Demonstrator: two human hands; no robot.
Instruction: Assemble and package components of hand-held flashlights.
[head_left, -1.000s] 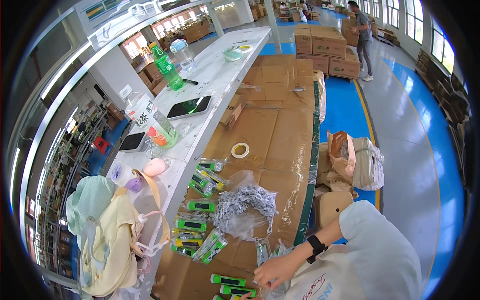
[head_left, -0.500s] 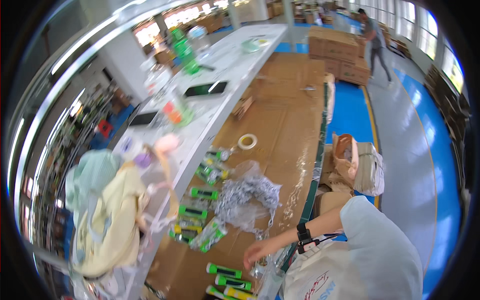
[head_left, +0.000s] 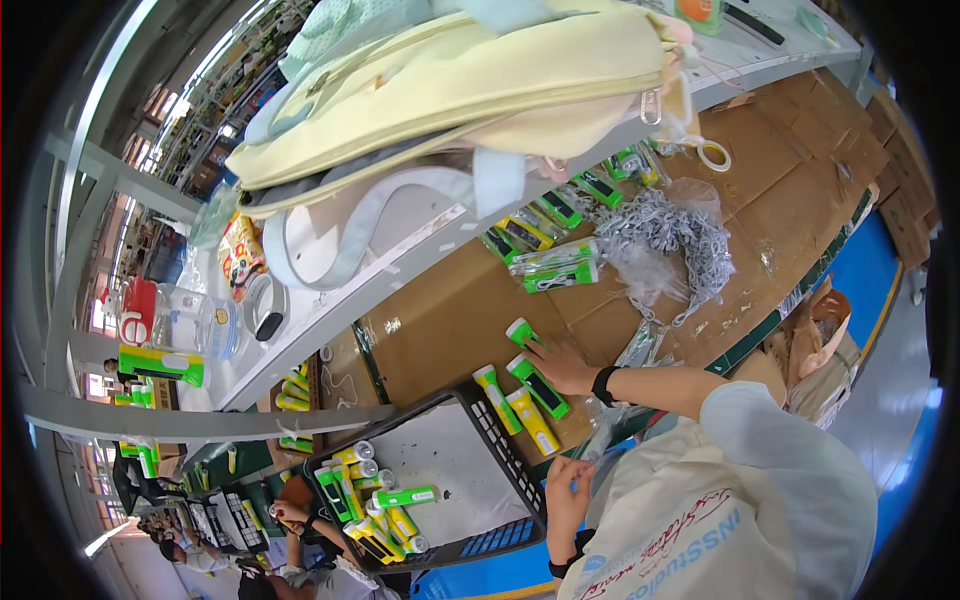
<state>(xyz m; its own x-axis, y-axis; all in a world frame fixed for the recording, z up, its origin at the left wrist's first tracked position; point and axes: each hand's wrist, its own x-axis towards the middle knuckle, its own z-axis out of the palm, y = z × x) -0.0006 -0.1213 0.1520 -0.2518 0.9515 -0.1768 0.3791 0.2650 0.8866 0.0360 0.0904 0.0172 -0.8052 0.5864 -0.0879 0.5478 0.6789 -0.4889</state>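
Flashlights, green and yellow, lie scattered across a cardboard-covered workbench [head_left: 780,190] seen from above. At far left, on a raised white shelf [head_left: 400,270], sit a clear plastic jug [head_left: 195,320] and a lone green flashlight [head_left: 160,365]. Below it, a dark plastic crate [head_left: 500,450] holds a row of flashlights [head_left: 375,500] along its left side; the rest of its pale floor is bare. The left hand [head_left: 565,490] rests at the crate's right rim, fingers loosely curled, holding nothing that can be made out. Just above, three loose flashlights [head_left: 525,395] lie side by side on the cardboard, their long axes running up-left to down-right, lens ends pointing up-left. The right hand [head_left: 560,365], with a dark wristband, lies flat with fingers spread and fingertips touching the rightmost green one; it is the nearer hand. The bench edge runs close below these three, and the crate stands just beside them. Further right lie packaged flashlights [head_left: 555,270], a pile of grey cords in clear plastic [head_left: 665,235] and a tape roll [head_left: 713,155]. A pale yellow bag [head_left: 450,80] hangs over the shelf.
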